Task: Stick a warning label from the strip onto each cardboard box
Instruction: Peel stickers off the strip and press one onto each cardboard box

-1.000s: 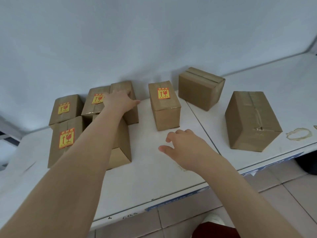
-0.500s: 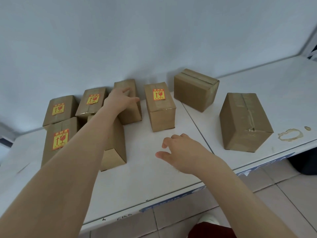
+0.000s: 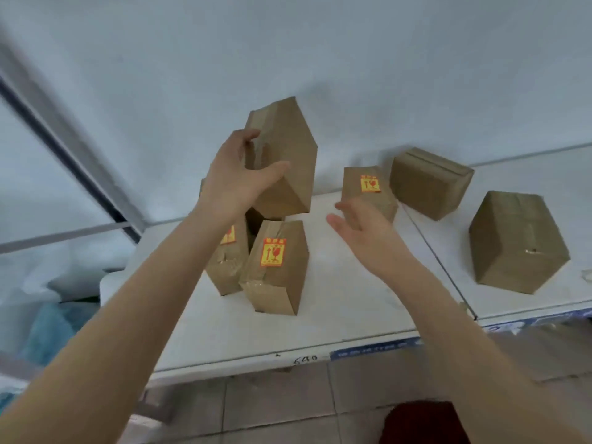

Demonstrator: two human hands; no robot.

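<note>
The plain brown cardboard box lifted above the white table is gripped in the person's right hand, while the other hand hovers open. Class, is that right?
Not quite. The head view shows the left hand gripping the plain brown cardboard box above the white table; the right hand is the one that hovers open.

Brown cardboard boxes (image 3: 517, 241) sit on a white table (image 3: 336, 302); yellow labels (image 3: 272, 252) carry red symbols; the wall (image 3: 352, 59) is pale grey.
</note>
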